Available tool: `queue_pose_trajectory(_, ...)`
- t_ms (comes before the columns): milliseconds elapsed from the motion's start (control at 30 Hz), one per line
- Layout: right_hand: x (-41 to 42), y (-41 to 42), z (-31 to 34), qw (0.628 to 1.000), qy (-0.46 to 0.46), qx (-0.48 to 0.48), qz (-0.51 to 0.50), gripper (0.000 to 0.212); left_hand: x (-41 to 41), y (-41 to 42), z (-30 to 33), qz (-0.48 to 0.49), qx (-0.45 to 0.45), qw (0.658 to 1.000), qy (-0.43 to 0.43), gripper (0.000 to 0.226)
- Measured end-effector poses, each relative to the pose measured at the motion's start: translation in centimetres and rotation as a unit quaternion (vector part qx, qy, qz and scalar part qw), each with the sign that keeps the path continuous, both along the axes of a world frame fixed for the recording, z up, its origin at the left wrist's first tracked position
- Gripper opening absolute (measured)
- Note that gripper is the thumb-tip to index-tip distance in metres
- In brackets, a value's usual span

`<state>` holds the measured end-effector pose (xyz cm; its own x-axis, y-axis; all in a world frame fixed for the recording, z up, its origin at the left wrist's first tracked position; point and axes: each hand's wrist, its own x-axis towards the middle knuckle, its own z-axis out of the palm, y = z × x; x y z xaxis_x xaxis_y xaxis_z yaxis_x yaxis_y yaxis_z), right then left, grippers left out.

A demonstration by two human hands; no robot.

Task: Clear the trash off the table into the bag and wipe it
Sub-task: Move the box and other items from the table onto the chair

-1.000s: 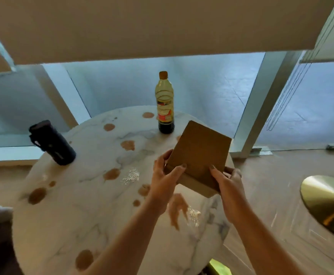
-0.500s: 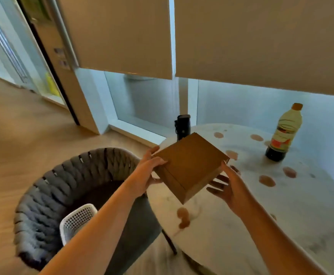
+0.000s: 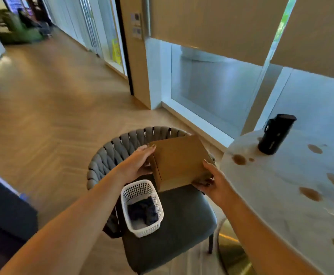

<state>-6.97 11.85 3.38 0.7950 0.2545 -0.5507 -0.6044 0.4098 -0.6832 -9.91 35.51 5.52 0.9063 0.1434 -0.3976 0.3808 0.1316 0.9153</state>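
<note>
I hold a brown cardboard box (image 3: pixel 179 159) in the air above the seat of a grey woven chair (image 3: pixel 174 221). My left hand (image 3: pixel 139 164) grips its left side and my right hand (image 3: pixel 211 180) grips its lower right corner from underneath. To the right, the round white marble table (image 3: pixel 281 195) is dotted with brown stains. No bag shows in the head view.
A black flask (image 3: pixel 275 133) stands near the table's far edge. A white mesh basket (image 3: pixel 141 207) with dark cloth inside sits on the chair seat, just below the box. Wooden floor stretches to the left. A dark piece of furniture (image 3: pixel 5 211) stands at the left edge.
I have turned left and carried the box off the table, so it now hangs over the chair. The oil bottle has left the view.
</note>
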Motion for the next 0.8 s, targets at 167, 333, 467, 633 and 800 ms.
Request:
queue_pose_trajectory(167,1.9,4.0,-4.8,0.999,0.028,-0.033,-0.024,0.054,1.0,0.8,-5.2,-0.013,-0.007,0.998,0.068,0.033)
queue_pose_trajectory(333,5.9,4.9,-8.7,0.994,0.015,-0.103,0.010,0.050,3.7,1.5,-10.4,-0.007,-0.021,0.991,0.134,0.041)
queue_pose_trajectory(467,11.5,6.3,-12.0,0.989,0.011,-0.141,0.046,0.044,7.3,1.8,-13.9,0.020,-0.040,0.985,0.164,0.048)
queue_pose_trajectory(633,17.9,8.6,-17.3,0.984,0.036,-0.152,0.089,0.045,12.2,2.4,-18.7,0.080,-0.042,0.976,0.197,0.054)
queue_pose_trajectory(800,22.0,11.9,-23.7,0.977,0.078,-0.176,0.091,0.051,16.9,4.4,-24.8,0.114,-0.022,0.961,0.249,0.067)
